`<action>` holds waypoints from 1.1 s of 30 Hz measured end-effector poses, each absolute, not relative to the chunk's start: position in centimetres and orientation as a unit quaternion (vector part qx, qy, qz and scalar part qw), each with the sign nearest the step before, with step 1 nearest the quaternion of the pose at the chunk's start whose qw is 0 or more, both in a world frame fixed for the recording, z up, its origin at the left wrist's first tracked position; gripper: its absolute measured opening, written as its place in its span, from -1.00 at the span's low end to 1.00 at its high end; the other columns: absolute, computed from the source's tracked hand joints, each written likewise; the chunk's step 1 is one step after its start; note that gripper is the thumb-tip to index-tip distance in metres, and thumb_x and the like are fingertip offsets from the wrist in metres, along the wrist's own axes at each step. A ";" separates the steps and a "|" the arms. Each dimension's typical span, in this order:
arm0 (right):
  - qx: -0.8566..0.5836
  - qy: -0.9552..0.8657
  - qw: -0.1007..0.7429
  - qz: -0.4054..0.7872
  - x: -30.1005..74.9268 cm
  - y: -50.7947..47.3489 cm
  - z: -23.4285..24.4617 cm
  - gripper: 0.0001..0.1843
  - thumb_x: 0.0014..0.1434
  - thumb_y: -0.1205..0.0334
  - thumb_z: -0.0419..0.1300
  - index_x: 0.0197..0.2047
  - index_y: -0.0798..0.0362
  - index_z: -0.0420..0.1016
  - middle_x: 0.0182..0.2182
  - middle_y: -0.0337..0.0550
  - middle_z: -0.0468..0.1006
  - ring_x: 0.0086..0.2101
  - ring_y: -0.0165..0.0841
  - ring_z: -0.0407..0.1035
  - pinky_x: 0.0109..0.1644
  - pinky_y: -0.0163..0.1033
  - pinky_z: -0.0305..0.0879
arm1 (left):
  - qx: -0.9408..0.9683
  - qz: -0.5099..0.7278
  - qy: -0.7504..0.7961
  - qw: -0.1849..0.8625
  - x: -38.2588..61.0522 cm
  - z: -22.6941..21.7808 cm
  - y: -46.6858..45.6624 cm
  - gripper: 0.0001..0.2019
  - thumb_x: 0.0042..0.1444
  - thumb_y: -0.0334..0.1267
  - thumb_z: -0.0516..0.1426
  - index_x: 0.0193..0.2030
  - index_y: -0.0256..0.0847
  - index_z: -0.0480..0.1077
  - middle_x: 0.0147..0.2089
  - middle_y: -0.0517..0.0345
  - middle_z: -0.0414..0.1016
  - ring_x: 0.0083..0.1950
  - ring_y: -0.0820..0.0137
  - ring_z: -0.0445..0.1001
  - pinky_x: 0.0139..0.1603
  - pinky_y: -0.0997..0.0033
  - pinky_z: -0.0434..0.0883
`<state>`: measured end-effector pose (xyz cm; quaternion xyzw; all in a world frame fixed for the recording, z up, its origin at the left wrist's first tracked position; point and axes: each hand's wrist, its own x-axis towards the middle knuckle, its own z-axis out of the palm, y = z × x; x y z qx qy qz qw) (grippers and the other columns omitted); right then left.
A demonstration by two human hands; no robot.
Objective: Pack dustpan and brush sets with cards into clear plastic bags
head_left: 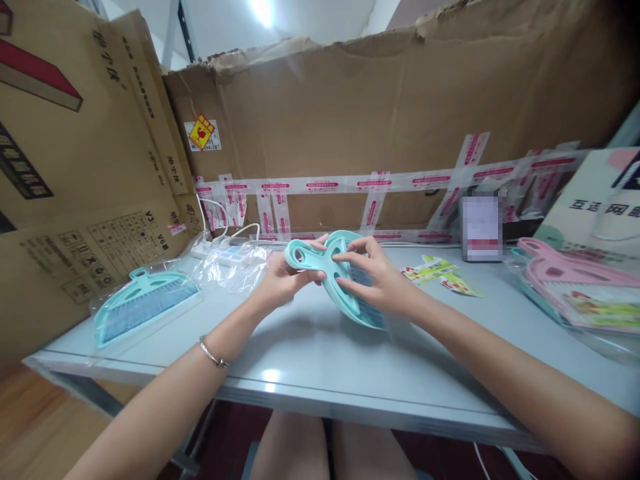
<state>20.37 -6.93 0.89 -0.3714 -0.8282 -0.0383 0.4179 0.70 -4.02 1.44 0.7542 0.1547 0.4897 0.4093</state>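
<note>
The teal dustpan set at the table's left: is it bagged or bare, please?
Bagged: glossy clear film surrounds the teal dustpan set, which lies flat on the table.

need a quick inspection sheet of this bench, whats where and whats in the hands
surface: grey table, smooth, slightly reflective.
job's things: teal dustpan set, unbagged, held in both hands low over the table; cannot tell if its lower edge touches.
clutter: bagged teal set far left; loose clear bag; printed leaflets; bagged pink sets on the right.
grips: left hand closed on the handle end; right hand closed on the wide body.
cables: white power strip with white cables, back left.
surroundings: taped cardboard walls behind and to the left.
</note>
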 end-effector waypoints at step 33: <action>-0.251 -0.738 0.578 -0.240 21.3 -9.1 2.8 -0.82 0.07 0.45 0.17 -0.31 -0.05 0.39 -0.41 -0.17 0.35 -0.38 -0.32 0.27 -0.33 -0.20 0.29 | 0.787 0.540 0.028 -0.297 -1.3 3.5 -5.4 -0.67 0.09 -0.22 0.16 -0.01 -0.25 0.30 -0.11 0.00 0.45 -0.12 0.37 0.46 -0.10 0.40 0.45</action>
